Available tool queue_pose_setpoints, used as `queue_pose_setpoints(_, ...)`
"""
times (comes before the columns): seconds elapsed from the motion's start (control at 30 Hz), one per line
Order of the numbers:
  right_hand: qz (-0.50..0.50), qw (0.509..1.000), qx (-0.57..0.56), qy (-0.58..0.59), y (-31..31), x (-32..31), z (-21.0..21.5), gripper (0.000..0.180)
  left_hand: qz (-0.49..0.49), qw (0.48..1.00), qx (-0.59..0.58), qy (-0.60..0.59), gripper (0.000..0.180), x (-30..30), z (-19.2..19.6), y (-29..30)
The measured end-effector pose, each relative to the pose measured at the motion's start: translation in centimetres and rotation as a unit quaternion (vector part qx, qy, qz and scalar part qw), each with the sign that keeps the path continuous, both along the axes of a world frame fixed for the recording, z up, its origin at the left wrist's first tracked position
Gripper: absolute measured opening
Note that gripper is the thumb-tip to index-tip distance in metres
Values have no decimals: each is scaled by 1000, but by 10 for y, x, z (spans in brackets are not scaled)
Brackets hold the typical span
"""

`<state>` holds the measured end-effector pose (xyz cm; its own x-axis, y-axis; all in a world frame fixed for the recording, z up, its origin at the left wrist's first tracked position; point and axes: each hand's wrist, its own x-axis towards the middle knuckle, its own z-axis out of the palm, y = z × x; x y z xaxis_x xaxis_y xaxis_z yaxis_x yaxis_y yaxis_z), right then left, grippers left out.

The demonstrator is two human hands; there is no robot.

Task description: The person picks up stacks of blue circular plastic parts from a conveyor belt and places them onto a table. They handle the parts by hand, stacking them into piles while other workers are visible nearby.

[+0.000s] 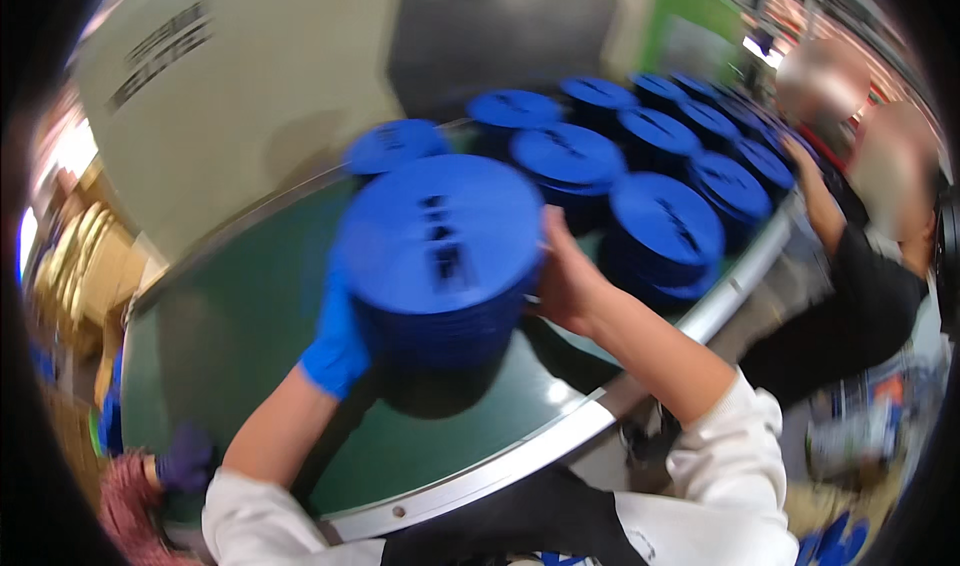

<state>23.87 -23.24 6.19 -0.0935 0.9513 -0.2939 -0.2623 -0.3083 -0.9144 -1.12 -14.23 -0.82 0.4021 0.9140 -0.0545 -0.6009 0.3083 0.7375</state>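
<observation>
Between my hands is a tall stack of round blue discs [440,236] with dark printing on the top one. Its lower edge seems to be just above the green belt, with a dark shadow or reflection below; whether it touches I cannot tell. My left hand [343,336], in a blue glove, is closed on the stack's left side, its fingers mostly hidden behind it. My right hand [570,281], bare, grips the other side, thumb at the upper rim. Right beside it stands another stack of blue discs [665,221].
Several more blue disc stacks [567,156] crowd the green conveyor belt [230,336] to the far right. A metal rail [500,471] edges the near side. People stand at the right, one hand [797,156] near the stacks. A dark-gloved hand [187,458] is at lower left.
</observation>
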Motion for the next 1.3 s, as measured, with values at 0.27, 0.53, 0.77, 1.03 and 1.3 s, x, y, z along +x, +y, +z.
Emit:
queue_pose_setpoints(0.27,75,987,102,101,6,41,-32,90,-8,990,122,-69,60,47,38,-33)
queue_pose_setpoints(0.53,161,963,43,211,6,1,-3,74,165,969,182,-37,54,4,60,-79)
queue_pose_setpoints(0.77,289,932,40,214,-33,-41,32,71,283,942,180,1,52,-19,85,-179)
queue_pose_setpoints(1.03,444,860,-62,244,-73,-96,-18,62,457,886,49,57,53,-9,69,-321)
queue_pose_setpoints(1.3,560,792,-112,215,-87,-159,-177,78,655,742,31,141,55,-5,-96,-394)
